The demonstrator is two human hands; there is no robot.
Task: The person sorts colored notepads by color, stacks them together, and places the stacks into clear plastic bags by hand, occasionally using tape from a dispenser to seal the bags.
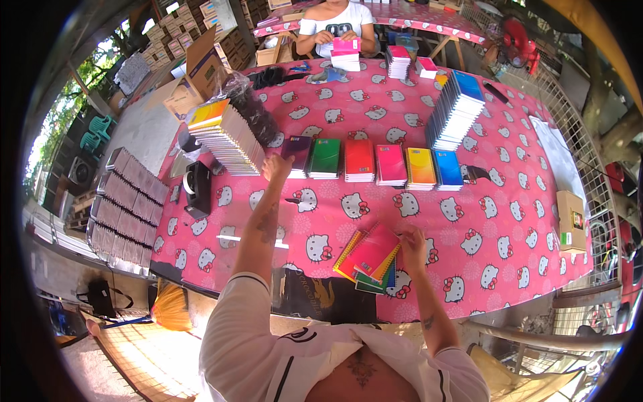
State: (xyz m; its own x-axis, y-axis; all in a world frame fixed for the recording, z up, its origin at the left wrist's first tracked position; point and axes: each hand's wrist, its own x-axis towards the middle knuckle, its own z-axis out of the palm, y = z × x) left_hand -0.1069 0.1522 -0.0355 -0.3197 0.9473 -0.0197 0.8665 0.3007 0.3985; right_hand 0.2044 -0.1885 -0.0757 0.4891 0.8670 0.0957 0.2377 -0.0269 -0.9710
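Far out on the table, my left hand [276,167] grips the left edge of the purple notebook [296,148] on top of its stack. My right hand [412,245] is closed at the right edge of a fanned set of spiral notebooks near me. A pink notebook [372,250] lies uppermost in this set, with yellow, red, green and blue ones showing beneath. To the right of the purple stack stand short stacks of green [325,155], red [359,158], pink [390,163], yellow [420,165] and blue notebooks [448,167] in a row.
Tall notebook stacks rise at left [231,141] and right [455,110]. A black tape dispenser [197,190] sits at the left, beside wrapped bundles [127,211]. Across the table a person [337,30] handles pink notebooks. A small carton [571,222] stands at the right edge.
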